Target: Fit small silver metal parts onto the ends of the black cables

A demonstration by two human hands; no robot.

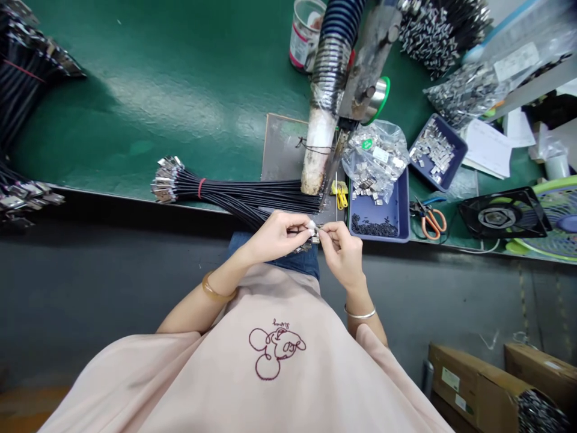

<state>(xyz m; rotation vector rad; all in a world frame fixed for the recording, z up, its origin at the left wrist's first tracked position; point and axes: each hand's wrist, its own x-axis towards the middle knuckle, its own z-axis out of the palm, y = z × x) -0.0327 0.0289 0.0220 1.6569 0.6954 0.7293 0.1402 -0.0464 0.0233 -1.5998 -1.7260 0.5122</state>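
Observation:
Both hands meet over my lap at the table's front edge. My left hand (282, 236) is closed in a pinch on the end of a black cable, close to a small metal connector. Fingertips of my right hand (340, 246) press together right beside that connector; what they hold is too small to make out. A bundle of black cables (243, 191), tied with a red band, lies along the edge behind my hands, metal connectors at its left end. Some of its cables bend down toward my lap. More connector ends (304, 246) show below my fingers.
A hose (321, 120) and a metal bar hang over a grey board (282, 144). Right of them are a blue tray (403, 210) of small parts, a second tray (460, 144), orange-handled pliers (433, 224) and a black fan (505, 215). More cable bundles (22, 78) lie left.

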